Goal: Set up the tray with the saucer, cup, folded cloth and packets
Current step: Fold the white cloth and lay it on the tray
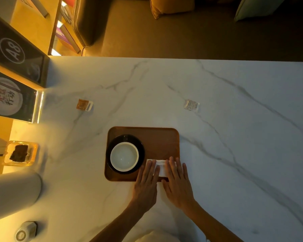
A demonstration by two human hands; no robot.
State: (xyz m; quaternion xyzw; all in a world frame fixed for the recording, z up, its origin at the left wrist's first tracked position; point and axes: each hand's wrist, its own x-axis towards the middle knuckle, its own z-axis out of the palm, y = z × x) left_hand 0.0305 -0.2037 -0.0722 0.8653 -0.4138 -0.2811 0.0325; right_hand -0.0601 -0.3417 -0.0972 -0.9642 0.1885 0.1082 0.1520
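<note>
A brown tray [161, 137] lies on the marble table. On its left half a white cup [124, 156] stands on a dark saucer [141, 147]. A folded white cloth [162, 169] rests on the tray's near right corner. My left hand [146, 182] and my right hand [177, 182] lie flat on the cloth, fingers spread, covering most of it. An orange packet [84, 104] lies on the table far left of the tray. A silvery white packet [191, 105] lies far right of it.
A glass dish [20, 152] with dark contents sits at the left edge. A white cylinder [16, 193] and a small round device [25, 231] are at the near left. Upright sign stands [12, 95] line the left side. The table's far edge [164, 58] borders seating.
</note>
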